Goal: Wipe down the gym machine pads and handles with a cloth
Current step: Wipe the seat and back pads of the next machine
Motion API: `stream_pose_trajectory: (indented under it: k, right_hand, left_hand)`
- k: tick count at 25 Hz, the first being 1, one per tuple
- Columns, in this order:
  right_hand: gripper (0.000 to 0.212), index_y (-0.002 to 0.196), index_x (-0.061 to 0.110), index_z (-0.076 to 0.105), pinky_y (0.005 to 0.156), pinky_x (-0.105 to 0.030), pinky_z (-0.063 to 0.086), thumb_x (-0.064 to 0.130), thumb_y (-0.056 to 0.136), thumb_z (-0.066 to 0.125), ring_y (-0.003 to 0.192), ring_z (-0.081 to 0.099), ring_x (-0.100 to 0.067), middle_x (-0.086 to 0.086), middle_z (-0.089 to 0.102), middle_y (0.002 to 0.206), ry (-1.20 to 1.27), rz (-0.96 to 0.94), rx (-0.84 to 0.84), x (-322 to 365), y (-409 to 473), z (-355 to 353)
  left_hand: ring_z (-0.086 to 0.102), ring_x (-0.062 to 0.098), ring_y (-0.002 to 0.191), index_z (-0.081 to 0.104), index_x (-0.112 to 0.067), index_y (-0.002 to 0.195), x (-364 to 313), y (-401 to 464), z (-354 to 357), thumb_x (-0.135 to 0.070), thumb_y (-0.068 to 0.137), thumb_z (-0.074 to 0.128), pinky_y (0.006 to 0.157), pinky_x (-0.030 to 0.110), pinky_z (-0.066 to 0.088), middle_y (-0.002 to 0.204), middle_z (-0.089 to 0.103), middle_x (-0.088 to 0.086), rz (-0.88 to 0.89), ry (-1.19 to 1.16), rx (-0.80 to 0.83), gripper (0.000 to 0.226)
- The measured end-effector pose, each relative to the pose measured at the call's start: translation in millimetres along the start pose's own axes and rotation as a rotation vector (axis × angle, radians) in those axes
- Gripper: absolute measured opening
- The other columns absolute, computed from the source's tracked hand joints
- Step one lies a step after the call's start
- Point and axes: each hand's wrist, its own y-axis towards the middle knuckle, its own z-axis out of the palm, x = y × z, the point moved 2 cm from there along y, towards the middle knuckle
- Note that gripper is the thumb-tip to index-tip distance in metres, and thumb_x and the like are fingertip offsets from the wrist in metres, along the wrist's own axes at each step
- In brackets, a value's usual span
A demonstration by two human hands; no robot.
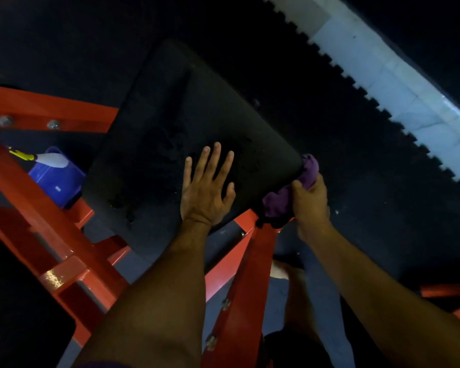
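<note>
Wiping of a machine pad, seen from the head camera. The black pad (191,134) is being steadied by the left hand (206,191), which is being pressed flat on the pad's near part, close to its near edge, with the fingers straight and spread and nothing grasped. The purple cloth (290,192) is being gripped in the curled fingers of the right hand (310,200) and is being held against the pad's near right corner, where it is being wrapped over the rim; how far under the pad it reaches cannot be told. The pad is being carried on the red frame (51,110), whose bolted beams are running past its left edge and beneath its near edge. A blue tub (56,181) with a white spray nozzle (51,159) above it is being seen through the frame, beyond the pad's left edge, on the dark rubber floor (329,102).

The step in hand is judged to be the wiping of the pad's edge and corner. Dull smears are being shown on the top face, so the next move is judged to call for the cloth being drawn along the remaining edges and across the top, with the flat hand being lifted clear of the path. No handle is being shown, so that part is judged to be outstanding.
</note>
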Motion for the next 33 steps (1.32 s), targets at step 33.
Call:
stream_pose_trajectory:
  k: [33]
  right_hand:
    - [0.058,0.149,0.030,0.047,0.097,-0.054,0.053,0.022,0.093,0.063,0.137,0.034,-0.039,-0.009,0.032,0.157,-1.145,-1.353,0.373,71.4,47.8,21.6]
  left_hand:
    - [0.018,0.026,0.158,0.029,-0.003,0.160,2.0,-5.4,-1.2,-0.030,0.099,0.034,0.127,0.056,0.014,0.170,0.022,0.014,-0.281,-0.014,-0.141,0.067]
